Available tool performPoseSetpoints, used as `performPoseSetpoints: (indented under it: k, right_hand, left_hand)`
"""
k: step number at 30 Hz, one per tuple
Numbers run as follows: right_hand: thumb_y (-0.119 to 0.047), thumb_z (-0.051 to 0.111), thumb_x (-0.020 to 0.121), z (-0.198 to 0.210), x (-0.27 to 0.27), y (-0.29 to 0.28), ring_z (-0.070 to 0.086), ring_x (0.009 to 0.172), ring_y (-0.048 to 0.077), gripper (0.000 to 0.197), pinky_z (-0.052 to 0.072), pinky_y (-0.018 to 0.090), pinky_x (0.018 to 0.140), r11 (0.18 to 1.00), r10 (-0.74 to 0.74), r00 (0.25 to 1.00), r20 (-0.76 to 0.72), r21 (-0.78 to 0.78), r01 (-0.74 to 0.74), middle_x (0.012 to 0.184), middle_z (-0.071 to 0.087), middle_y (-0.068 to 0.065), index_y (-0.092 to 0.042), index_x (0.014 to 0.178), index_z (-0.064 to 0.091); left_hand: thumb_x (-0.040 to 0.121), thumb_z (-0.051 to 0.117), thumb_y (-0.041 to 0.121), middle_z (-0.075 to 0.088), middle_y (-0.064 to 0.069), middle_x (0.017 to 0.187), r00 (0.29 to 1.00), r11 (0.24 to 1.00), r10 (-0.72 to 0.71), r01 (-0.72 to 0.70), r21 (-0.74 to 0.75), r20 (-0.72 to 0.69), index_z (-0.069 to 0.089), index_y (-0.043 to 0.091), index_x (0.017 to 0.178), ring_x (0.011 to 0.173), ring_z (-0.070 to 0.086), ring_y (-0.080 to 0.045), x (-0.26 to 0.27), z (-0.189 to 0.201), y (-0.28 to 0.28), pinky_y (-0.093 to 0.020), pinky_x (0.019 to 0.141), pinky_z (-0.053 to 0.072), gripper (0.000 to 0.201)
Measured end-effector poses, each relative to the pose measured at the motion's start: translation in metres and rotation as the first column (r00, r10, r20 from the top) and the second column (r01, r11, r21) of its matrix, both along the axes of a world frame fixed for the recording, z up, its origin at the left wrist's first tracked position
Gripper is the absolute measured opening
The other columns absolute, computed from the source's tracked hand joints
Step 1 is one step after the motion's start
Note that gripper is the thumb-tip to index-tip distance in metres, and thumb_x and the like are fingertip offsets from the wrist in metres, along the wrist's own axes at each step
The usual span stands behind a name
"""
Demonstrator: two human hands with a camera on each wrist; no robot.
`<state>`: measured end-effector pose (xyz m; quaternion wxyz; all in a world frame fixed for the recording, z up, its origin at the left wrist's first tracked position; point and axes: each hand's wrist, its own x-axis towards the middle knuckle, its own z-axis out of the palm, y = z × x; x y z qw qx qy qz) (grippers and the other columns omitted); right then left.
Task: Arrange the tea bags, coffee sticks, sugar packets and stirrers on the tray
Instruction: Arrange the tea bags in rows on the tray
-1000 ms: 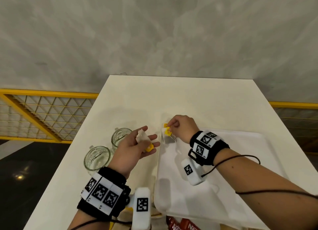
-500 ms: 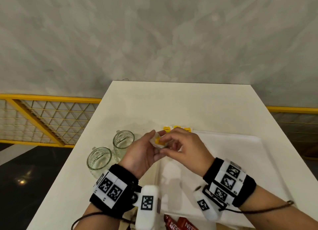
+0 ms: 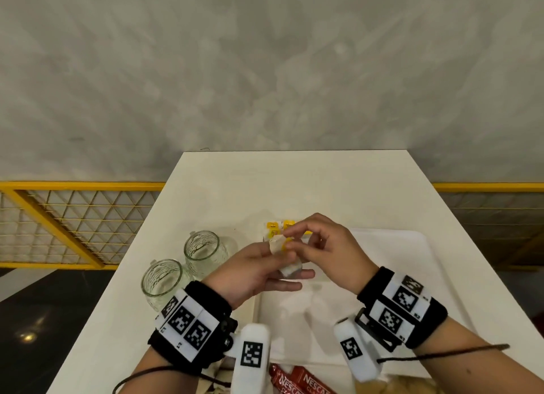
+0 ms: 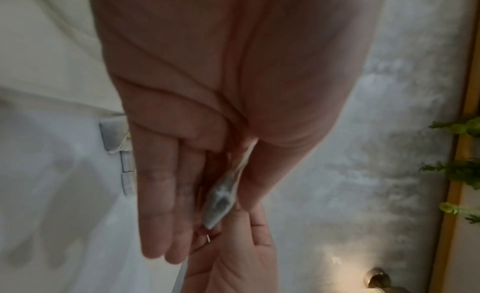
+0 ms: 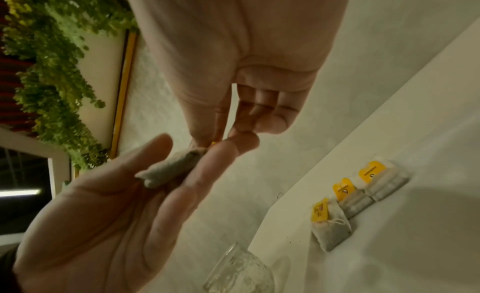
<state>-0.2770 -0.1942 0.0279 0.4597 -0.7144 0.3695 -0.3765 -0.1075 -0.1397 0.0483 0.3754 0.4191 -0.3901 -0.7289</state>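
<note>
A tea bag (image 3: pixel 290 269) with a yellow tag lies across my left hand (image 3: pixel 281 276), held between thumb and fingers above the left edge of the white tray (image 3: pixel 412 276). My right hand (image 3: pixel 290 242) pinches that bag's yellow tag from above. In the left wrist view the tea bag (image 4: pixel 223 201) sits edge-on between thumb and fingers. The right wrist view shows the tea bag (image 5: pixel 168 170) on the left palm and three tea bags (image 5: pixel 350 197) lined up in the tray's far left corner, also seen as tea bags (image 3: pixel 278 225) in the head view.
Two empty glass jars (image 3: pixel 203 250) stand on the white table (image 3: pixel 294 181) left of the tray. Red coffee sticks (image 3: pixel 300 382) lie at the near edge below my wrists. A yellow railing (image 3: pixel 59 217) runs beyond the table's left side.
My right hand has left the tray's far left corner, come back to my left hand and taken the tag of the tea bag held there. A tea bag stays in the corner.
</note>
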Motion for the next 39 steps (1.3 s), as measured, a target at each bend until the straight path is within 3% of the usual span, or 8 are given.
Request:
performPoseSetpoints:
  k: [4,9,12,20,26,30,32,39]
  right_hand:
    - [-0.020,0.077,0.079,0.001,-0.006,0.002,0.049,0.062,0.026,0.007,0.055,0.035,0.069,0.996,-0.028,0.999,0.039,0.081,0.025,0.094,0.062,0.002,-0.024,0.083,0.072]
    - [-0.006,0.074,0.079,0.002,-0.009,0.001,0.049,0.059,0.015,0.005,0.038,0.019,0.053,0.971,-0.111,0.976,0.187,0.228,0.067,0.077,0.068,0.009,-0.006,0.079,0.070]
    - [-0.002,0.073,0.079,0.003,-0.010,0.000,0.042,0.051,0.016,0.004,0.036,0.022,0.047,0.943,-0.103,0.967,0.234,0.333,0.020,0.074,0.065,0.011,-0.001,0.081,0.070]
    - [-0.003,0.075,0.078,0.011,-0.009,-0.005,0.049,0.051,-0.001,0.009,0.038,0.009,0.050,0.983,-0.051,0.997,0.060,0.177,0.040,0.064,0.062,-0.003,0.001,0.083,0.068]
    - [-0.016,0.076,0.080,0.008,-0.013,-0.011,0.042,0.055,0.005,0.021,0.037,0.017,0.058,0.995,0.006,0.995,-0.097,0.097,0.004,0.072,0.062,0.001,-0.022,0.099,0.068]
    - [-0.023,0.078,0.078,0.009,-0.017,-0.016,0.049,0.058,0.002,0.010,0.036,0.012,0.060,0.992,-0.001,0.946,-0.323,-0.121,-0.041,0.076,0.055,-0.010,-0.028,0.078,0.069]
    - [-0.024,0.079,0.077,0.005,-0.022,-0.023,0.051,0.058,0.003,0.013,0.036,0.012,0.060,0.987,-0.039,0.922,-0.384,-0.161,-0.025,0.080,0.058,-0.010,-0.029,0.073,0.067]
    - [-0.023,0.079,0.077,-0.031,-0.021,-0.045,0.055,0.057,-0.006,0.008,0.040,0.010,0.059,0.993,0.101,0.826,-0.554,0.103,-0.052,0.069,0.065,-0.010,-0.025,0.076,0.071]
  left_hand:
    - [0.097,0.050,0.008,0.066,-0.009,0.126,0.996,0.994,-0.052,0.059,-0.090,0.078,0.053,0.008,0.130,0.112,0.066,-0.028,-0.002,-0.002,0.003,-0.033,0.089,0.056,0.033]
    - [0.092,0.062,0.014,0.068,-0.029,0.101,0.898,0.932,0.355,-0.316,-0.179,0.261,0.060,0.001,0.098,0.090,0.072,-0.026,-0.003,-0.009,-0.001,-0.036,0.074,0.061,0.015]
    - [0.091,0.063,0.017,0.073,-0.020,0.089,0.852,0.906,0.418,-0.365,-0.216,0.315,0.066,0.006,0.086,0.082,0.072,-0.023,-0.002,-0.013,-0.001,-0.033,0.070,0.058,0.012]
    - [0.097,0.054,0.024,0.075,-0.012,0.087,0.891,0.924,0.376,-0.339,-0.176,0.255,0.072,0.009,0.097,0.078,0.073,-0.023,-0.010,-0.005,-0.001,-0.040,0.072,0.058,0.024]
    - [0.088,0.067,0.010,0.073,-0.004,0.072,0.826,0.905,0.376,-0.230,-0.358,0.419,0.071,0.011,0.091,0.065,0.068,-0.013,-0.001,-0.019,-0.007,-0.028,0.065,0.053,0.005]
    - [0.086,0.070,0.015,0.074,-0.003,0.074,0.788,0.889,0.345,-0.100,-0.447,0.510,0.074,0.017,0.087,0.067,0.067,-0.015,0.006,-0.028,-0.010,-0.026,0.063,0.050,0.005]
    - [0.085,0.070,0.011,0.074,-0.002,0.074,0.757,0.881,0.407,-0.178,-0.438,0.512,0.074,0.019,0.087,0.064,0.067,-0.014,0.012,-0.034,-0.012,-0.021,0.060,0.048,0.009]
    - [0.084,0.066,0.006,0.075,-0.002,0.074,0.651,0.831,0.556,-0.409,-0.378,0.517,0.071,0.020,0.084,0.061,0.066,-0.011,0.037,-0.054,-0.021,-0.030,0.063,0.051,0.015]
